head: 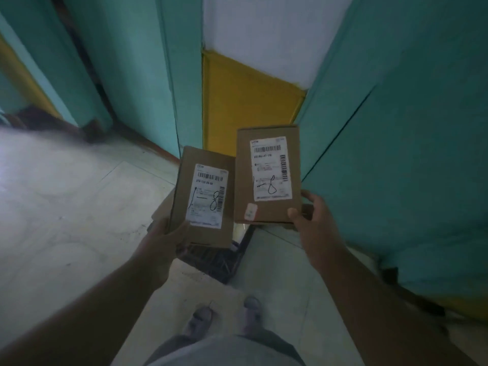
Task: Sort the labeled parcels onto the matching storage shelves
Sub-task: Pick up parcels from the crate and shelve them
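Nearest the camera, the person's shoes (224, 318) stand on a pale tiled floor (66, 207). Above them both forearms reach forward, each hand gripping its own cardboard box. The left hand (165, 237) is curled round the lower left corner of the left box (204, 196), thumb on its front face. The right hand (310, 217) clamps the lower right corner of the right box (268, 175), thumb on the front and fingers round the edge. The two boxes are held up side by side, the right one higher, their inner edges just overlapping. Each bears a white label, the left label (207, 195) and the right label (270, 169), both with barcodes and a handwritten "1-8".

Under the boxes a dark crate (219, 260) sits on the floor, partly hidden by them. Beyond, teal panels (409, 128) rise on both sides, with a yellow panel (250, 101) between them and a white wall (264, 30) above it.
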Motion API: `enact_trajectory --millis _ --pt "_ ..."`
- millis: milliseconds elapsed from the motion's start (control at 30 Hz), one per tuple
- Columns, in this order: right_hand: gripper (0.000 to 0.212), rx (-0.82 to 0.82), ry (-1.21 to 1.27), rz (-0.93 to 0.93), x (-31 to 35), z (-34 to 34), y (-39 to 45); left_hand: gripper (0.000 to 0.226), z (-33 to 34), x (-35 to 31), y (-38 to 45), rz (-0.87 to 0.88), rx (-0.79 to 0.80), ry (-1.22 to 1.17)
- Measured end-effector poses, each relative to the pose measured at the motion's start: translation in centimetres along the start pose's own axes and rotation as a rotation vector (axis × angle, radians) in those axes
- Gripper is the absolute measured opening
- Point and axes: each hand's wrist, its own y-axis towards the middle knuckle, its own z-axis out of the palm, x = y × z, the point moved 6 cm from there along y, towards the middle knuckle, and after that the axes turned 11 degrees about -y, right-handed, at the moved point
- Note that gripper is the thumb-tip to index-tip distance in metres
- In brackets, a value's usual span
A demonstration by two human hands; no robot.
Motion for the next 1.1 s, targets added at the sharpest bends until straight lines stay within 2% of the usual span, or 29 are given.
enact_trajectory --millis 100,233,367,500,633,767,933,1100 --pt "0.04 0.008 0.448 0.155 -2.1 -1.0 -2.9 0.025 1.4 -0.2 -0.3 -0.013 0.161 0.034" --pt "0.049 -0.008 0.691 0.168 -3.7 -5.1 -8.2 0.033 6.5 0.4 -2.6 -0.025 0.381 0.104" --pt "0.054 -0.138 0.769 0.114 -6.0 -12.1 -14.2 0.038 12.3 1.9 -6.2 -0.013 0.543 0.193" --pt "0.037 -0.323 0.835 0.072 -10.2 -19.6 -21.9 0.028 19.8 5.9 -12.3 -0.012 0.686 0.244" --pt "0.031 -0.541 0.872 0.044 -16.9 -27.3 -32.1 0.017 27.2 13.7 -20.2 -0.017 0.792 0.335" --pt "0.037 -0.756 0.825 0.066 -24.2 -35.6 -43.9 0.019 33.5 23.9 -29.7 -0.096 0.914 0.404" --pt "0.032 -0.872 0.813 0.144 -30.5 -43.5 -54.4 0.023 39.4 33.1 -39.2 -0.165 1.048 0.534" --pt "0.036 -0.927 0.89 0.184 -36.5 -49.1 -57.3 0.021 46.3 38.7 -43.1 -0.142 1.08 0.639"
